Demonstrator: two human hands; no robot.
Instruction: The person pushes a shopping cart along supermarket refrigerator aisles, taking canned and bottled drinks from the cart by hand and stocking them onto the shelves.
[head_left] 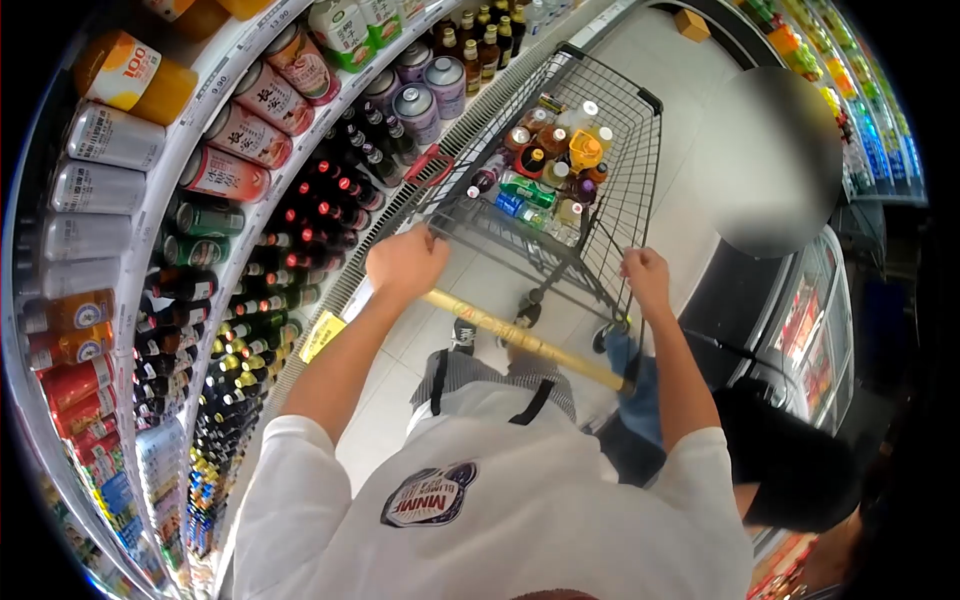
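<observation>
A wire shopping cart (652, 185) stands before me, its yellow handle bar (525, 338) nearest my body. My left hand (408, 262) is closed in a fist at the near left corner of the basket frame, beyond the bar. On the opposite side, my right hand (645, 275) has its fingers curled at the right side frame. Both palms are hidden. Several bottles and cans lie heaped inside the basket, among them an orange-capped bottle (585, 150), a green can (528, 189) and a clear bottle with a blue label (522, 209).
Curved drink shelves (150, 250) with cans and bottles run along my left, close to the cart. A person in black (785, 460) is at my lower right, near a glass-sided display case (815, 320). More stocked shelves (860, 90) stand at far right; pale floor tiles (640, 55) lie ahead.
</observation>
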